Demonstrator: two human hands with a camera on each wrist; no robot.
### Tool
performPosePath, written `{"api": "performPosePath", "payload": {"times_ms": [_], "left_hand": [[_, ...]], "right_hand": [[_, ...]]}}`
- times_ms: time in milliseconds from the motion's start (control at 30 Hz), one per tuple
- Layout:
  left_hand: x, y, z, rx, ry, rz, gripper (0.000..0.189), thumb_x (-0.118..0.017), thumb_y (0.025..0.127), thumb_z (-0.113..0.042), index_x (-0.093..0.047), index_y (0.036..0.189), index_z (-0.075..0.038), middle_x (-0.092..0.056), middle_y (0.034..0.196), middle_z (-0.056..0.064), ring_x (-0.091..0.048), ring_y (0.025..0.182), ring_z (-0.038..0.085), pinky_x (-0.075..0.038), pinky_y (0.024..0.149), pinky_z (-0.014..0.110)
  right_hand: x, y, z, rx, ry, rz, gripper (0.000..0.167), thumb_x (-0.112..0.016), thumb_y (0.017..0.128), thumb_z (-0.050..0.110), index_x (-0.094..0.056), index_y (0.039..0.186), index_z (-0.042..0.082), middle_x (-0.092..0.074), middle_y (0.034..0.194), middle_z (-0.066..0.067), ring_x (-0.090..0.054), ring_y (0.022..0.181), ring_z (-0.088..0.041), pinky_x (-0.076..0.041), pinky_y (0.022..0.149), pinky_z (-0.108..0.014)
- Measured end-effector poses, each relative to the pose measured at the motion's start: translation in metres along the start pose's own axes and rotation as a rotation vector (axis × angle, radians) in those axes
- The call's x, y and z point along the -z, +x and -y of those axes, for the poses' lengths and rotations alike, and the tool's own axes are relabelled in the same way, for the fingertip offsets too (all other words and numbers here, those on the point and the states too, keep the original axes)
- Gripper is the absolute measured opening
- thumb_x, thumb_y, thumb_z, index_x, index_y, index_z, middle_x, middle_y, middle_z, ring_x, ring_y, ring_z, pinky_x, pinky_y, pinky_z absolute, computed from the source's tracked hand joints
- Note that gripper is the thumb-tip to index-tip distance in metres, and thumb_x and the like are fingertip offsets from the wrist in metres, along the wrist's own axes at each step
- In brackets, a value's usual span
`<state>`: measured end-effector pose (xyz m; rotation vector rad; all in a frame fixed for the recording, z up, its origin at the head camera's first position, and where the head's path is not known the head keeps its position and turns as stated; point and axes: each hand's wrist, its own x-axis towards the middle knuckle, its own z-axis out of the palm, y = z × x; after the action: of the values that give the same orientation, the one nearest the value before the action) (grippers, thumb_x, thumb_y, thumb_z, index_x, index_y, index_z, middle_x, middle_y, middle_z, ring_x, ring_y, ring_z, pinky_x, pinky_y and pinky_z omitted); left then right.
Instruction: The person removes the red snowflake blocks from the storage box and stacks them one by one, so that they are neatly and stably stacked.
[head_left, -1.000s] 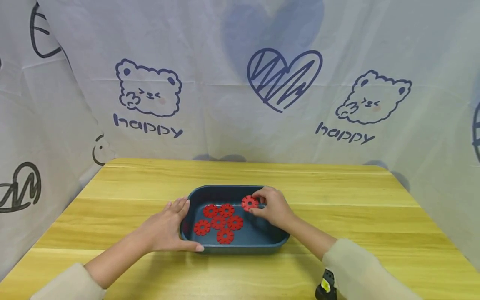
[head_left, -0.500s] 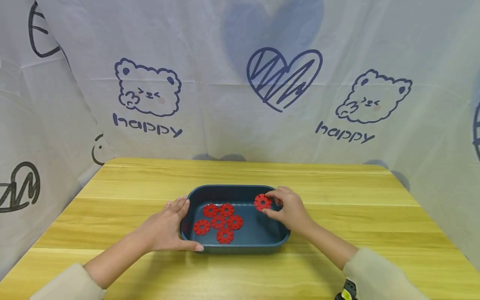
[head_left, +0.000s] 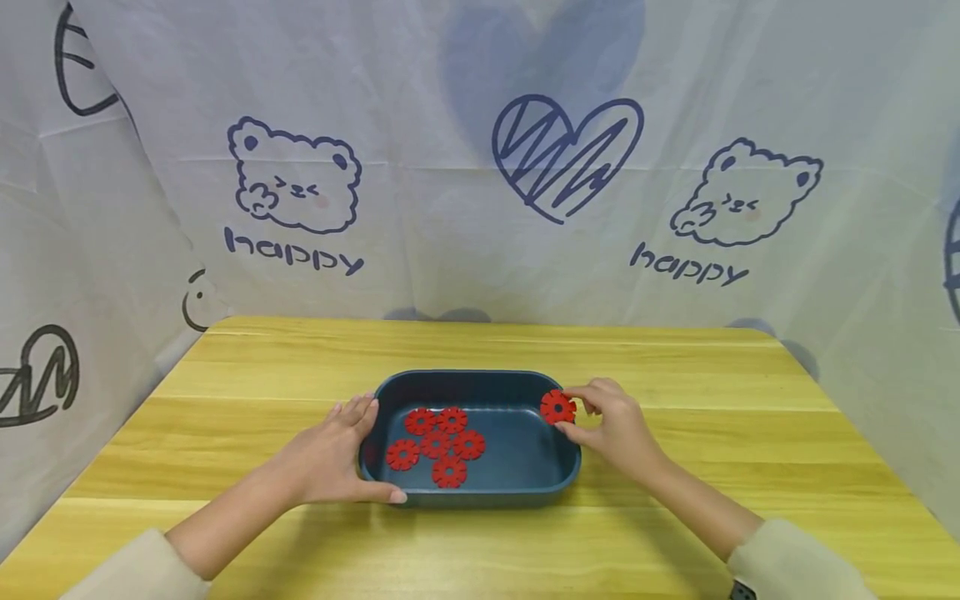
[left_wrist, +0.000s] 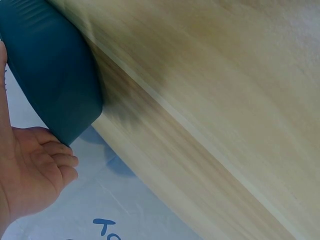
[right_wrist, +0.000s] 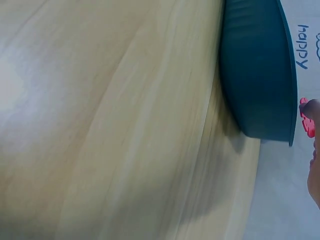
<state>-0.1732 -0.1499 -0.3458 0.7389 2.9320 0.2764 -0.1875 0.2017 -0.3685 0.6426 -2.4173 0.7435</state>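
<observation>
In the head view my right hand pinches a red notched plastic disc, with a round hole in its middle, between thumb and index finger. It is held above the right end of a dark teal oblong basin. My left hand holds the basin's left end, thumb along the front and fingertips at the rim. Several more red discs lie flat in the basin's left half, some overlapping. The right wrist view catches only part of the held disc, beside the thumb.
A yellow wood-grain table carries the basin near its middle. Behind it hangs a white cloth with bear, heart and "happy" drawings, which also closes off both sides. A dark band shows at the right sleeve.
My right hand has moved rightward with the pinched disc, from above the basin's inside to its right rim. The left hand, the basin and the other discs stay in place.
</observation>
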Motion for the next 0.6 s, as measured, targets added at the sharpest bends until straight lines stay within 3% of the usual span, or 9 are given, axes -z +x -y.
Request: {"api": "performPosePath", "payload": {"times_ms": [167, 600], "left_hand": [[0.000, 0.000, 0.000, 0.002, -0.002, -0.003, 0.118, -0.062, 0.065, -0.074, -0.029, 0.140, 0.011, -0.023, 0.149, 0.028, -0.025, 0.138, 0.042, -0.029, 0.108, 0.053], [-0.001, -0.001, 0.001, 0.001, -0.006, -0.005, 0.119, -0.061, 0.065, -0.075, -0.028, 0.141, 0.010, -0.023, 0.149, 0.028, -0.024, 0.138, 0.042, -0.028, 0.109, 0.053]], "right_hand": [[0.006, -0.008, -0.009, 0.040, -0.018, -0.059, 0.038, -0.085, 0.058, 0.002, -0.070, 0.093, 0.000, -0.043, 0.064, 0.003, -0.039, 0.066, -0.007, -0.032, 0.054, -0.014], [0.019, -0.037, -0.030, 0.017, -0.064, -0.080, 0.036, -0.084, 0.055, -0.001, -0.069, 0.088, 0.001, -0.042, 0.064, 0.006, -0.035, 0.065, -0.004, -0.031, 0.056, -0.012]]}}
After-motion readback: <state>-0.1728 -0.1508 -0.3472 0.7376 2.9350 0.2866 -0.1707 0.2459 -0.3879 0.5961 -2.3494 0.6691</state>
